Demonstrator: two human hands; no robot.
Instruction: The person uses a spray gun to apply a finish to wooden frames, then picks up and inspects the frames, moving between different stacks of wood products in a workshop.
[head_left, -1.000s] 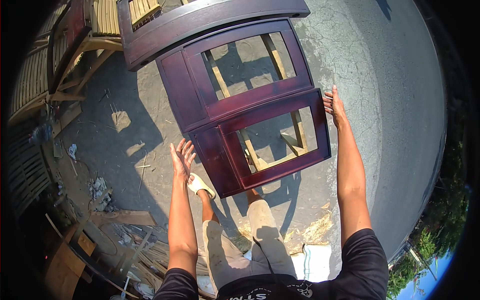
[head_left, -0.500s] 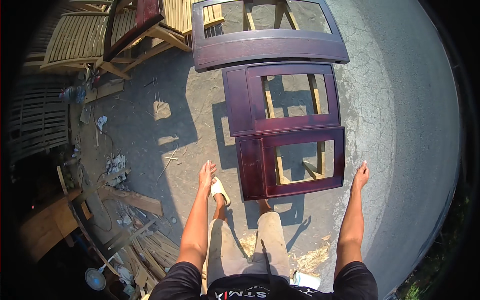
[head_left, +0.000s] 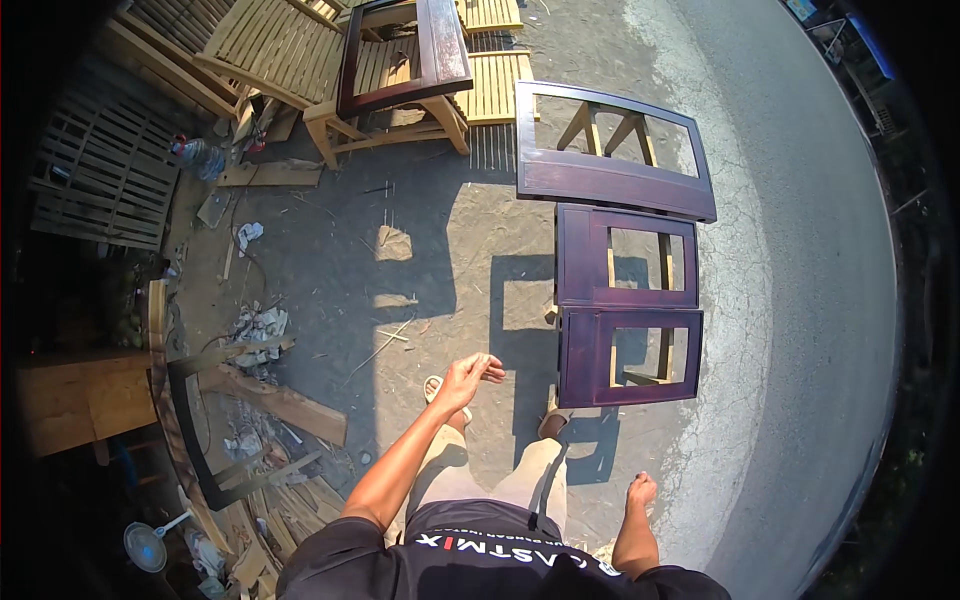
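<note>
My left hand [head_left: 472, 378] is in mid-air in front of my left leg, fingers stretched loosely to the right and holding nothing. Lower on the right, my right hand [head_left: 642, 488] hangs beside me with its fingers curled in; nothing shows in it. Neither hand touches anything. Ahead to the right stand several dark reddish-purple wooden frames in a row: the nearest frame [head_left: 585, 360], a middle frame [head_left: 582, 262] and a larger far frame [head_left: 610, 178]. Each has a rectangular opening, through which bare wooden supports show. The nearest frame lies beyond my right foot.
Another dark frame [head_left: 440, 55] rests on pale slatted wooden furniture [head_left: 270, 45] at the far left. Scrap boards [head_left: 285, 405], crumpled white sheets [head_left: 262, 330] and a fan [head_left: 145, 547] lie along the left. A paved road [head_left: 800, 300] runs along the right.
The frames sit farther right and lower in view, as my view has turned left. My left hand has swung inward across my body; my right hand has dropped back towards my side.
</note>
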